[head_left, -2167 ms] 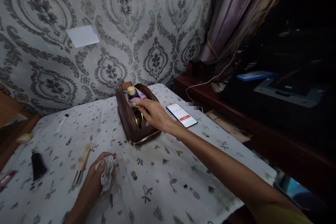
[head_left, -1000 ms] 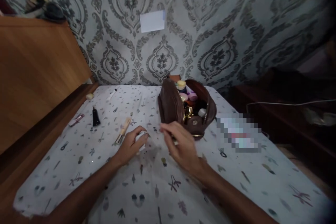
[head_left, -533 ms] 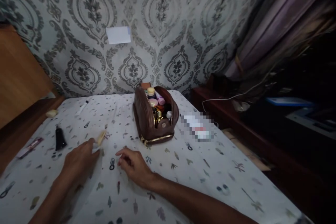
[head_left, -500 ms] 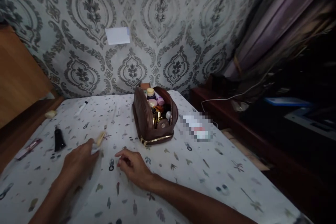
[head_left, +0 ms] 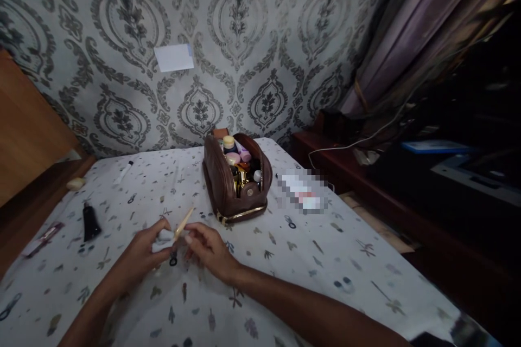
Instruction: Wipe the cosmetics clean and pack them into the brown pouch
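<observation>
Head view: left hand [head_left: 141,250] grasps white tissue [head_left: 162,241] by beige tube [head_left: 183,224], right hand's [head_left: 212,252] hold unclear, printed tablecloth [head_left: 305,276] edge well rightward, brown leather bag [head_left: 217,179] of toiletries [head_left: 233,159] beyond.

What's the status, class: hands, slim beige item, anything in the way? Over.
Left hand: gripping white wad. Right hand: at slim beige item, contact unclear. Item: tilted between hands. Open brown bag beyond, not between them.

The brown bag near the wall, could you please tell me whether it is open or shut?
Open. The brown bag gapes at the top, showing a yellow-lidded jar and a purple tube inside.
</observation>
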### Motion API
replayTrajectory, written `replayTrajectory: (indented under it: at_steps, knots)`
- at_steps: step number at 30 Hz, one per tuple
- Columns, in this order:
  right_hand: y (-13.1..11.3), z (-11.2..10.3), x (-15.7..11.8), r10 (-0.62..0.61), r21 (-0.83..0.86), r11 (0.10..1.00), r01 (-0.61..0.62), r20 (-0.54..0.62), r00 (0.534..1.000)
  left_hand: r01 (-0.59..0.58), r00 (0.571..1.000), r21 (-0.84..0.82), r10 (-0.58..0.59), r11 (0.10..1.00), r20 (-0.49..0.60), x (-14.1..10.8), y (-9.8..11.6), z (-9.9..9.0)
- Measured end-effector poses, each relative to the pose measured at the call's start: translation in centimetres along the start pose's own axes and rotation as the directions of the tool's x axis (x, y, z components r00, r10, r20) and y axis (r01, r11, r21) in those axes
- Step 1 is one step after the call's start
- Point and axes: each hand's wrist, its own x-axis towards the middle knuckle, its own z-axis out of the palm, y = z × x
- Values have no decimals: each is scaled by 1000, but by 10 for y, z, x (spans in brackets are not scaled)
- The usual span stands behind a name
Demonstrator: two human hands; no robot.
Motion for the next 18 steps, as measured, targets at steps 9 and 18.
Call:
replayTrajectory:
  at_steps: [9, 18]
  knots:
    - [-2, -3, 4, 23, 110, 994, -26, 21, 999, -178, 983, 85, 174, 980, 57, -4, 8, 21]
    - [-1, 9, -8, 102, 193, 963, -187, 380, 920, -318, 906, 211, 362, 924, -219, -7, -1, 30]
